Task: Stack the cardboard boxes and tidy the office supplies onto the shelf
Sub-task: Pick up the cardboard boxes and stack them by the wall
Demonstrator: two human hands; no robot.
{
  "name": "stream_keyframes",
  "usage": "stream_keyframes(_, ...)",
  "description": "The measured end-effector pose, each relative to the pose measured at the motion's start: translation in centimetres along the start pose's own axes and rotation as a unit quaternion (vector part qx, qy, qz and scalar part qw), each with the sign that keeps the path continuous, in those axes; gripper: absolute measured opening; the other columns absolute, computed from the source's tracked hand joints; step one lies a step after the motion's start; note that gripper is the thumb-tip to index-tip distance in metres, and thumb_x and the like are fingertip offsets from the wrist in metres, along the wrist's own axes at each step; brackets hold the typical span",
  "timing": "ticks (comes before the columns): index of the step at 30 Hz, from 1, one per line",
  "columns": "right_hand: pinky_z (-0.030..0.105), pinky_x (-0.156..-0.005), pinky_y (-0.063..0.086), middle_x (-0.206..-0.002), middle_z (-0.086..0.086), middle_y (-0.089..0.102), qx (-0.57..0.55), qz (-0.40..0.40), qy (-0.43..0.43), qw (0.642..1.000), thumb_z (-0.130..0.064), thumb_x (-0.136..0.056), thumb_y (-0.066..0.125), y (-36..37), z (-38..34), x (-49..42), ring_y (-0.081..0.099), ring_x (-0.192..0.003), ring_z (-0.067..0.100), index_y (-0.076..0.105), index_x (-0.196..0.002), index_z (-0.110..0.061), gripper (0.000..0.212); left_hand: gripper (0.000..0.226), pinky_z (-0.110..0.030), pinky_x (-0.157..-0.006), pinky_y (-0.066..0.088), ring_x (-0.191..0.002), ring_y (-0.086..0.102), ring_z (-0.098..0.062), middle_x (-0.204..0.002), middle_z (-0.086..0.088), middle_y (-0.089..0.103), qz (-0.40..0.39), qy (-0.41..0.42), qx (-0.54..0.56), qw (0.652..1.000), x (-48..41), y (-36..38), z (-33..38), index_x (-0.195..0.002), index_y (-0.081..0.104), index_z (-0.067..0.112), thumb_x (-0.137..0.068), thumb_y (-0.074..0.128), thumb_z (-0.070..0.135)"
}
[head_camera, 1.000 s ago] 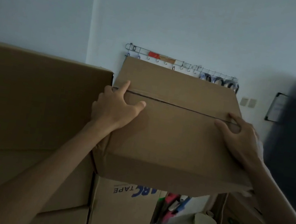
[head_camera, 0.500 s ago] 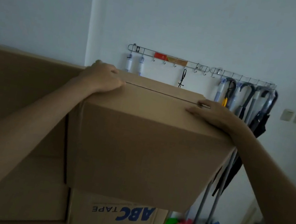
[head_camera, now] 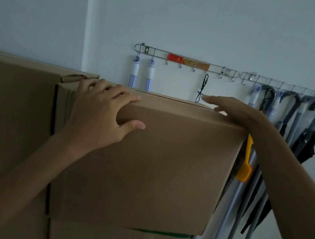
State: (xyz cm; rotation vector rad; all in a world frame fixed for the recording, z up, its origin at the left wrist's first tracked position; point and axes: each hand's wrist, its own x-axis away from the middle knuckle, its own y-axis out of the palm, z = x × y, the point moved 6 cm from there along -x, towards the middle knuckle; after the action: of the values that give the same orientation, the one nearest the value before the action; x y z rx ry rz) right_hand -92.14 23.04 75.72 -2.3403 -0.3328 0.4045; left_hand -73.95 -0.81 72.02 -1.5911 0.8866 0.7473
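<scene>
Plain brown cardboard box (head_camera: 145,168): your left hand (head_camera: 100,115) clasped its top edge; your right hand (head_camera: 233,110) lay flat on top

On my feed both of the person's arms were uncovered as far as the frame showed them. The left hand (head_camera: 100,115) and left forearm (head_camera: 21,176) were bare skin to the lower edge. The right hand (head_camera: 233,110) and right forearm (head_camera: 289,190) were bare to the right edge. The left thumbnail (head_camera: 141,126) was short and rounded, trimmed close to the fingertip. Knuckle ridges and faint tendon lines marked the back of the left hand. Both forearms looked slim and smooth. The dim light hid the right hand's nails from me.
</scene>
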Motion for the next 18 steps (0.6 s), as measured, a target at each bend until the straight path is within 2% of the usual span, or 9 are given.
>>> stream_keyframes(2, 0.033, -0.089, 0.048, -0.129, -0.002, 0.051, -0.16, 0.011, -0.034, 0.986, -0.062, -0.076, 0.062, 0.1, 1.5, 1.0, 0.056, -0.113, 0.018, 0.056, -0.127, -0.03, 0.061, 0.063, -0.037, -0.085, 0.025, -0.103, 0.051, -0.027, -0.111, 0.002, 0.063, 0.021, -0.018, 0.002, 1.0, 0.1, 1.4, 0.0, -0.115, 0.062, 0.023, -0.08, 0.039, 0.07)
stream_keyframes(4, 0.024, -0.084, 0.048, -0.122, -0.008, 0.058, -0.241, 0.032, -0.097, 0.965, -0.06, -0.071, 0.061, 1.2, 2.9, 1.4, 0.061, -0.102, 0.004, 0.06, -0.119, -0.031, 0.056, 0.06, -0.038, -0.085, 0.024, -0.104, 0.045, -0.027, -0.113, 0.0, 0.059, 0.025, -0.044, 0.001, 0.999, -0.1, 3.2, -0.5, -0.117, 0.059, 0.023, -0.081, 0.039, 0.067)
stream_keyframes(6, 0.012, -0.074, 0.047, -0.111, -0.017, 0.06, -0.265, 0.104, -0.156, 0.946, -0.059, -0.067, 0.061, 2.9, 4.3, 1.8, 0.06, -0.09, -0.01, 0.062, -0.115, -0.032, 0.055, 0.06, -0.039, -0.085, 0.026, -0.104, 0.043, -0.028, -0.116, -0.002, 0.056, 0.028, -0.059, -0.005, 0.998, -0.3, 4.3, -1.1, -0.118, 0.057, 0.022, -0.081, 0.038, 0.066)
stream_keyframes(9, 0.004, -0.07, 0.045, -0.11, -0.024, 0.055, -0.296, 0.21, -0.201, 0.91, -0.05, -0.076, 0.06, 4.3, 6.0, 0.9, 0.055, -0.089, -0.019, 0.058, -0.121, -0.031, 0.05, 0.06, -0.04, -0.086, 0.026, -0.105, 0.042, -0.03, -0.117, -0.004, 0.055, 0.033, -0.075, -0.026, 0.996, -0.9, 5.9, -1.3, -0.119, 0.056, 0.021, -0.082, 0.038, 0.065)
stream_keyframes(11, 0.002, -0.072, 0.044, -0.114, -0.025, 0.052, -0.301, 0.215, -0.216, 0.903, -0.047, -0.079, 0.057, 4.7, 6.3, -0.3, 0.053, -0.093, -0.02, 0.054, -0.127, -0.029, 0.051, 0.061, -0.041, -0.09, 0.026, -0.108, 0.041, -0.03, -0.119, -0.007, 0.054, 0.031, -0.087, -0.033, 0.995, -1.4, 6.8, -1.3, -0.121, 0.055, 0.02, -0.082, 0.038, 0.063)
stream_keyframes(14, 0.002, -0.075, 0.043, -0.12, -0.023, 0.049, -0.313, 0.208, -0.231, 0.897, -0.046, -0.081, 0.056, 5.1, 7.0, -1.5, 0.052, -0.097, -0.019, 0.047, -0.133, -0.029, 0.056, 0.061, -0.047, -0.104, 0.02, -0.115, 0.038, -0.032, -0.127, -0.009, 0.051, 0.034, -0.104, -0.04, 0.993, -1.7, 7.9, -1.3, -0.126, 0.05, 0.017, -0.084, 0.037, 0.06)
stream_keyframes(16, 0.001, -0.077, 0.043, -0.124, -0.022, 0.047, -0.318, 0.198, -0.24, 0.896, -0.046, -0.082, 0.056, 5.4, 7.5, -1.9, 0.051, -0.1, -0.02, 0.041, -0.138, -0.03, 0.061, 0.063, -0.051, -0.109, 0.013, -0.128, 0.031, -0.035, -0.141, -0.012, 0.041, 0.037, -0.12, -0.047, 0.991, -1.5, 8.4, -1.0, -0.135, 0.04, 0.015, -0.088, 0.036, 0.056)
stream_keyframes(18, 0.002, -0.081, 0.043, -0.125, -0.025, 0.045, -0.327, 0.193, -0.238, 0.894, -0.048, -0.083, 0.058, 5.7, 7.9, -1.8, 0.05, -0.103, -0.02, 0.034, -0.143, -0.032, 0.067, 0.065, -0.051, -0.112, 0.005, -0.14, 0.014, -0.038, -0.153, -0.016, 0.022, 0.035, -0.142, -0.037, 0.989, -0.7, 8.9, -0.3, -0.146, 0.024, 0.014, -0.092, 0.033, 0.05)
